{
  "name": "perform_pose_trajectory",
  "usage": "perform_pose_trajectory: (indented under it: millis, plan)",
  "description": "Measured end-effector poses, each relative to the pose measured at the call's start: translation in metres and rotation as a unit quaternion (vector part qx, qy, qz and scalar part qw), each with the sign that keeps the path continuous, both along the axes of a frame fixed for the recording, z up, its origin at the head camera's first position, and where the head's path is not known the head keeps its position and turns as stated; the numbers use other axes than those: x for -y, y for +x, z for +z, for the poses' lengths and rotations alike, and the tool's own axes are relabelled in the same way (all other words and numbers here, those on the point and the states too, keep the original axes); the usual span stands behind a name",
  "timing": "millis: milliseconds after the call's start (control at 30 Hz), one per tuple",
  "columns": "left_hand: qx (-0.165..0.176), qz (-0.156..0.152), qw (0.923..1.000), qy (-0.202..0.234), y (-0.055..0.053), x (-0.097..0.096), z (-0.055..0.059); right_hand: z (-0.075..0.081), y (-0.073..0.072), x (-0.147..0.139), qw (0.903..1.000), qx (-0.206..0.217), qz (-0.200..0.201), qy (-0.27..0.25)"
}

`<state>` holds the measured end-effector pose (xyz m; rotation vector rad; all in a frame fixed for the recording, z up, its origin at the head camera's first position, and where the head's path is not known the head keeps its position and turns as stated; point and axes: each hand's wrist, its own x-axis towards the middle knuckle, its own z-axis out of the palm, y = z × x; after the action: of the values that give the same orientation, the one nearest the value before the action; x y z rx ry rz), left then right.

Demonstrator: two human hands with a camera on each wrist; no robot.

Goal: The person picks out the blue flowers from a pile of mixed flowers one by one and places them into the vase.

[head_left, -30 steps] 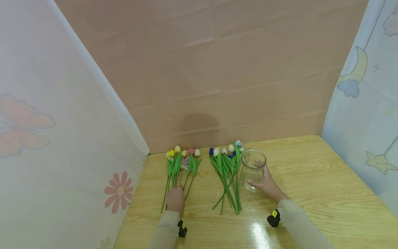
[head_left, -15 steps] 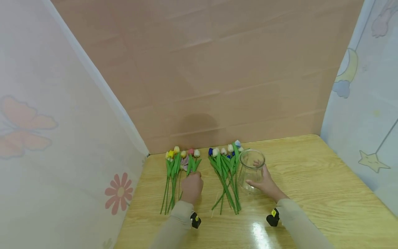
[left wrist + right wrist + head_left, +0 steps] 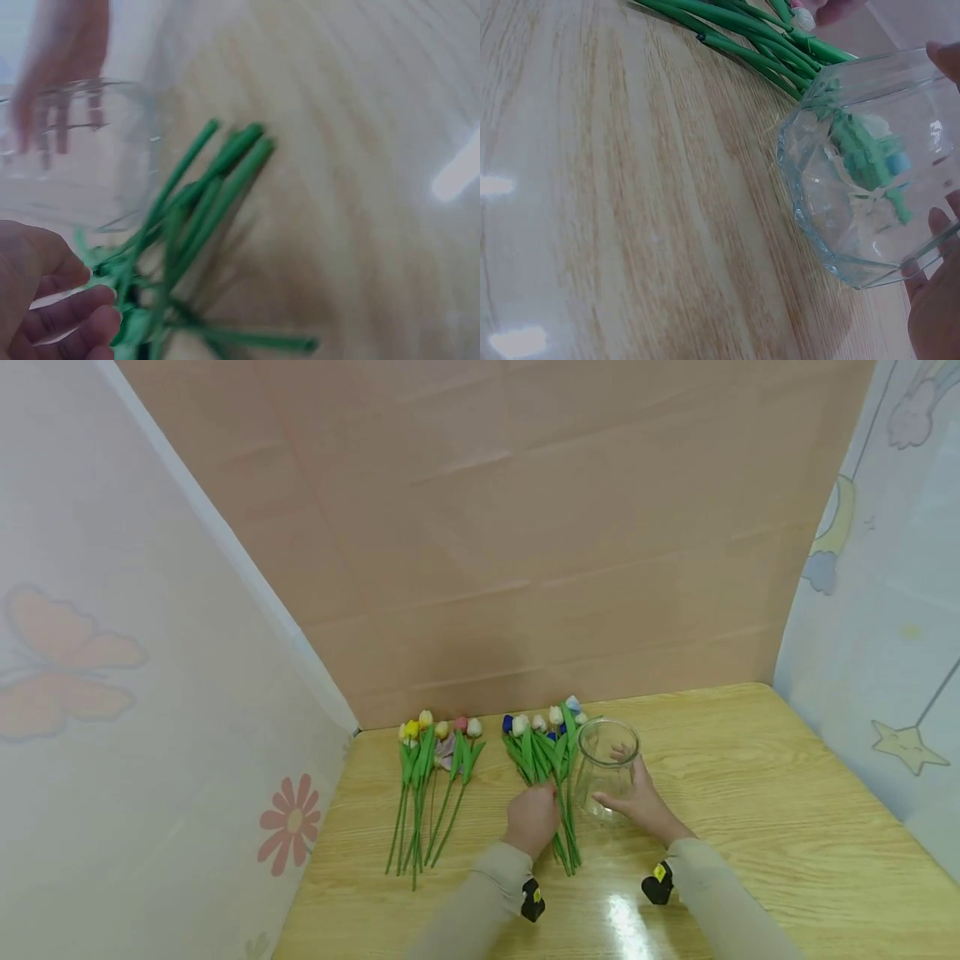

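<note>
My left hand (image 3: 534, 818) is over the stems of the right-hand bunch of tulips (image 3: 534, 756), which has blue, white and pale heads. In the left wrist view its fingers (image 3: 71, 311) are loosely bent beside the green stems (image 3: 217, 202), with no stem seen gripped. With thumb and fingers spread around its side, my right hand (image 3: 647, 803) holds a clear glass vase (image 3: 600, 781) that stands upright, open end up. Faceted glass at the vase's base shows in the right wrist view, and green leaves are visible through it.
Another bunch of tulips (image 3: 414, 772), with yellow, pink, white and mauve heads, lies at the left of the wooden table (image 3: 742, 793). Behind the table rises a brown backdrop (image 3: 510, 568). Printed pale cloths hang on both sides.
My left hand has moved right, from the left-hand bunch of tulips across to the right-hand one. My right hand stays around the vase, which has not moved.
</note>
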<state>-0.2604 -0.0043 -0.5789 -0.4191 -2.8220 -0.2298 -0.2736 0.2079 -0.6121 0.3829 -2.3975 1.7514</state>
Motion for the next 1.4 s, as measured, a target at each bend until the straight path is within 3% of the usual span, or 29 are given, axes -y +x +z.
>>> perform_pose_trajectory:
  millis: [200,333,500,700,800,867,1067,1267,1400]
  plan:
    - [0.099,0.041,0.994,0.022,0.002,-0.013,-0.017,-0.001,-0.001,-0.002,1.0,-0.007,-0.001,-0.001]
    - [0.145,0.058,0.9835,0.091,0.002,-0.016,-0.021,-0.003,-0.002,-0.003,1.0,-0.008,-0.001,0.0]
    - [0.172,0.075,0.9624,0.197,-0.001,-0.015,-0.023,-0.002,-0.001,-0.001,1.0,-0.008,-0.002,0.0]
    - [0.179,0.088,0.9309,0.306,-0.004,-0.01,-0.014,0.0,0.0,-0.001,0.9999,-0.006,-0.007,0.003]
    - [0.181,0.095,0.9182,0.339,-0.005,-0.006,-0.006,0.001,0.0,-0.001,1.0,-0.004,-0.004,0.001]
    - [0.175,0.098,0.9173,0.344,-0.007,-0.003,-0.001,0.0,0.0,-0.001,1.0,0.0,-0.001,-0.002]
    - [0.127,0.089,0.9269,0.342,-0.014,0.006,0.008,-0.002,-0.002,-0.002,1.0,0.005,0.004,-0.004]
    - [0.11,0.057,0.9096,0.397,-0.013,0.014,0.022,-0.003,-0.002,-0.001,1.0,0.0,0.002,-0.001]
    - [0.067,0.044,0.9057,0.416,-0.011,0.022,0.031,-0.001,-0.001,-0.001,1.0,-0.001,0.001,0.003]
